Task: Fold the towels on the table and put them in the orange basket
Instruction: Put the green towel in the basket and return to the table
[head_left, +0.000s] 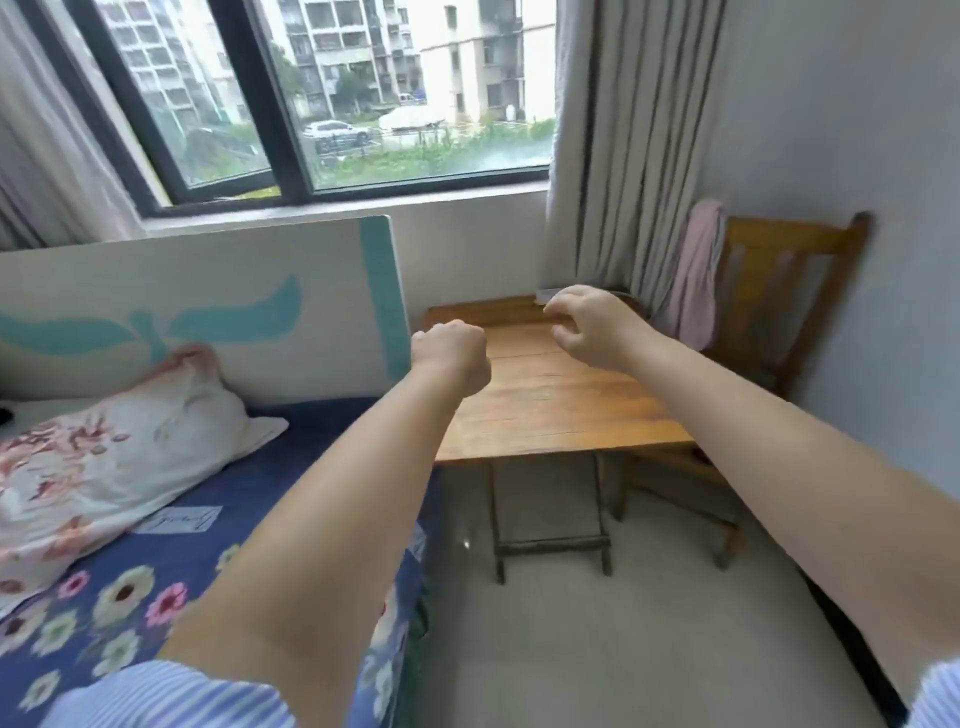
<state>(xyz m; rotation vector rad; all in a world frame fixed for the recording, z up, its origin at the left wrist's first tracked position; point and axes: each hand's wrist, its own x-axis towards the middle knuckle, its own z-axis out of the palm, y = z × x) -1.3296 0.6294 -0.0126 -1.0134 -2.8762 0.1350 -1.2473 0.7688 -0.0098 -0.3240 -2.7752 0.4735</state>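
A small wooden table (550, 410) stands under the window with a bare top; no towel lies on it and no orange basket is in view. My left hand (453, 354) hovers over the table's left edge, curled into a fist that holds nothing. My right hand (592, 327) is stretched out above the table's far side, its fingers loosely curled downward and holding nothing. A pink cloth (698, 275) hangs over the back of a wooden chair at the right of the table.
A bed (218, 493) with a dark floral sheet and a flowered pillow (104, 457) lies at the left, its white-and-teal headboard (218, 306) beside the table. The wooden chair (779, 301) stands against the right wall. Curtains (634, 156) hang behind the table. Grey floor lies in front.
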